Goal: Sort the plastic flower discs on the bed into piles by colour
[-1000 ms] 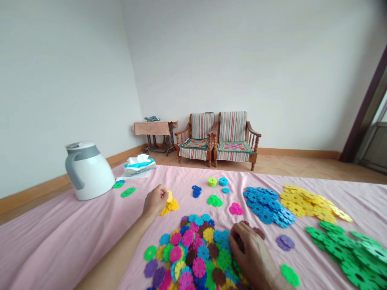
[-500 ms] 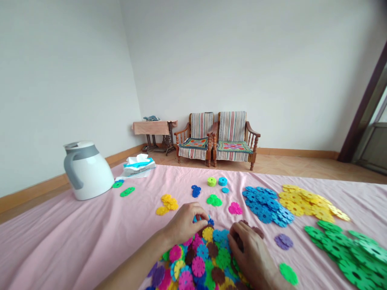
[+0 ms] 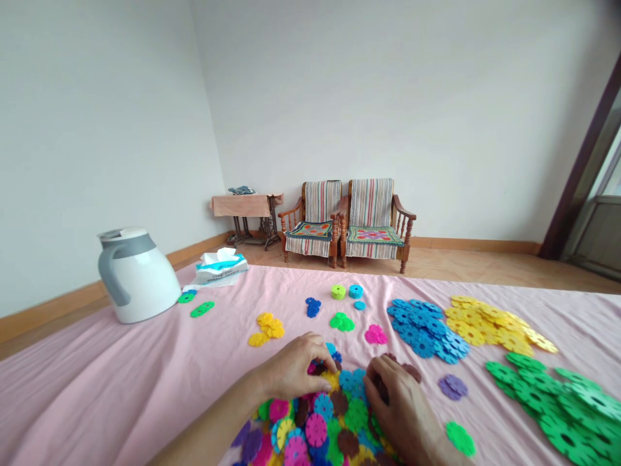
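A heap of notched plastic snowflake discs (image 3: 316, 430) in mixed colours lies on the pink cloth in front of me. At its far left side my left hand (image 3: 299, 367) has thumb and forefinger closing on a yellow disc (image 3: 332, 380); pink and brown discs show in the gap under the fingers. My right hand (image 3: 400, 398) rests at the heap's right side, fingers curled down around brown discs, which are mostly hidden by the hand. More brown discs (image 3: 411, 372) lie just beyond its knuckles. Beside that hand is a purple group (image 3: 453, 387).
Sorted piles of blue (image 3: 421, 327), yellow (image 3: 492, 321) and green discs (image 3: 563, 404) lie to the right. Small yellow (image 3: 266, 328), green (image 3: 342, 321) and pink groups (image 3: 376, 334) sit ahead. A white jug (image 3: 140, 278) and a tissue pack (image 3: 220, 266) stand at left.
My left hand has moved down and slightly right, from a blue disc at the heap's far edge onto the yellow disc. My right hand stays nearly in place.
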A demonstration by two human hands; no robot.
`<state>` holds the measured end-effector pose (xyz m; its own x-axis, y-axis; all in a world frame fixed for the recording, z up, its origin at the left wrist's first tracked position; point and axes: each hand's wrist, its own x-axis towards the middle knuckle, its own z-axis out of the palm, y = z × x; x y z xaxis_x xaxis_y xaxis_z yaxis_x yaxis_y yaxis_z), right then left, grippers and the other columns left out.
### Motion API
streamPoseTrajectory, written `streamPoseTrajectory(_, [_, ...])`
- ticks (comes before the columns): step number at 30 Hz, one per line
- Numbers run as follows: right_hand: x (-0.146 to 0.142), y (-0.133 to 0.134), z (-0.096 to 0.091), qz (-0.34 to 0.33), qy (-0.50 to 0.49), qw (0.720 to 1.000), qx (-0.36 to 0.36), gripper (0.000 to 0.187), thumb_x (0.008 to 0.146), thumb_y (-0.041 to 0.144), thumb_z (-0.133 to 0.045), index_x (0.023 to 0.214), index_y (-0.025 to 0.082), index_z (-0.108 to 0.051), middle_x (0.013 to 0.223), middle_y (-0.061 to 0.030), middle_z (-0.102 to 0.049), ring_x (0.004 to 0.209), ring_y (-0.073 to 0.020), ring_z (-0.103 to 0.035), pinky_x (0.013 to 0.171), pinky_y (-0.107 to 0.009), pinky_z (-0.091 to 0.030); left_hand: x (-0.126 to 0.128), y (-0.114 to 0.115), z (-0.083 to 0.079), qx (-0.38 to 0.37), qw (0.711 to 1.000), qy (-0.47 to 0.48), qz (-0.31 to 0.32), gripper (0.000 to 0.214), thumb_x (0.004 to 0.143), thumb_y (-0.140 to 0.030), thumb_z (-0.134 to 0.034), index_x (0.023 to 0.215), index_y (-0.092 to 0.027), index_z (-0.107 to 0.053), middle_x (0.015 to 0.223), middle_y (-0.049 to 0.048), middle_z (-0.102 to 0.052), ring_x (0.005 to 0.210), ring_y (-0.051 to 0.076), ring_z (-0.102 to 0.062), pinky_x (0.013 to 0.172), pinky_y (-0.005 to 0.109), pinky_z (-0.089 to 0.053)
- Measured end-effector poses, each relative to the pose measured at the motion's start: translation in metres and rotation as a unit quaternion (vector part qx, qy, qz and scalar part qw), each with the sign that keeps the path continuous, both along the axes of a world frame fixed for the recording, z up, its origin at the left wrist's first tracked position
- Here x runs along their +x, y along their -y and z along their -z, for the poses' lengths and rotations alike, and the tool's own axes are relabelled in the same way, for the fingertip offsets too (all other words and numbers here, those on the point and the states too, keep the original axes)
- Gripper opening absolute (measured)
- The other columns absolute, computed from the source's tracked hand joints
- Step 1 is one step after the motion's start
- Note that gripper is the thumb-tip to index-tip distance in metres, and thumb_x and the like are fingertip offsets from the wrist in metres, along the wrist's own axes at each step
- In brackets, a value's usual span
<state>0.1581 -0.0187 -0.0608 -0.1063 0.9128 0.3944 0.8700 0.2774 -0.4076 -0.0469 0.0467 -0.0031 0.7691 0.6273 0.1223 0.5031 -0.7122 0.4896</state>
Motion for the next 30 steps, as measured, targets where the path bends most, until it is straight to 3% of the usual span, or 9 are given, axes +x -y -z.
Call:
streamPoseTrajectory(7, [0.000,0.000,0.000,0.002,0.000,1.000,0.013,0.019,0.085,0.019,-0.045,0.066,0.020,-0.044,0.067,0.0012,-0.056,0.062,-0.0136,-0.054,0.058,-0.025,-0.034,-0.003,0.000,-0.001,-0.003,1.000,-0.012,0.003,0.024,0.063,-0.020,-0.074,0.085,-0.021,-0.066,0.087,0.0007,-0.061,0.089,0.019,-0.053,0.080,0.026,-0.040])
streamPoseTrajectory(12, [-0.001,0.001,-0.001,0.002,0.001,1.000,0.018,0.020,0.085,0.019,-0.045,0.065,0.021,-0.044,0.067,0.0013,-0.055,0.061,-0.0135,-0.054,0.057,-0.025,-0.034,-0.005,-0.006,0.002,-0.070,0.996,0.039,-0.036,0.008,0.067,-0.016,-0.064,0.074,-0.016,-0.061,0.077,-0.0014,-0.061,0.069,0.013,-0.053,0.063,0.020,-0.040])
streamPoseTrajectory(15, [0.000,0.001,-0.001,-0.001,-0.002,1.000,0.015,0.020,0.086,0.020,-0.045,0.066,0.021,-0.044,0.067,0.0012,-0.055,0.061,-0.0134,-0.054,0.058,-0.025,-0.035,-0.017,-0.022,0.004,-0.064,0.986,0.086,-0.129,0.003,0.069,-0.015,-0.058,0.071,-0.015,-0.059,0.065,-0.0022,-0.059,0.060,0.011,-0.051,0.055,0.019,-0.038])
streamPoseTrajectory(19, [0.001,0.001,0.000,-0.001,-0.009,1.000,0.001,0.019,0.085,0.019,-0.045,0.067,0.020,-0.044,0.068,0.0010,-0.055,0.062,-0.0134,-0.054,0.058,-0.025,-0.034,-0.043,-0.047,0.008,0.028,0.943,0.114,-0.312,0.004,0.068,-0.013,-0.055,0.068,-0.016,-0.057,0.063,-0.0022,-0.059,0.059,0.012,-0.054,0.055,0.019,-0.040])
streamPoseTrajectory(24, [0.001,0.000,0.000,-0.006,-0.018,1.000,-0.010,0.019,0.086,0.021,-0.044,0.067,0.020,-0.045,0.070,0.0004,-0.055,0.064,-0.0140,-0.054,0.060,-0.026,-0.035,-0.072,-0.063,0.013,0.089,0.898,0.106,-0.417,0.009,0.068,-0.011,-0.052,0.067,-0.019,-0.053,0.067,-0.0010,-0.059,0.064,0.015,-0.055,0.063,0.023,-0.041])
streamPoseTrajectory(27, [0.001,-0.001,0.002,-0.012,-0.017,1.000,-0.011,0.019,0.086,0.021,-0.043,0.068,0.020,-0.045,0.069,0.0006,-0.055,0.064,-0.0141,-0.054,0.060,-0.026,-0.035,-0.074,-0.064,0.013,0.105,0.897,0.105,-0.416,0.013,0.067,-0.009,-0.051,0.074,-0.019,-0.055,0.079,0.0010,-0.061,0.073,0.016,-0.056,0.071,0.025,-0.041])
streamPoseTrajectory(30, [0.001,-0.001,0.003,-0.012,-0.018,1.000,-0.008,0.019,0.087,0.021,-0.043,0.068,0.020,-0.045,0.070,0.0005,-0.055,0.064,-0.0141,-0.054,0.060,-0.026,-0.035,-0.065,-0.058,0.011,0.068,0.932,0.092,-0.344,0.013,0.068,-0.012,-0.051,0.075,-0.018,-0.059,0.074,0.0005,-0.062,0.070,0.015,-0.057,0.067,0.023,-0.043])
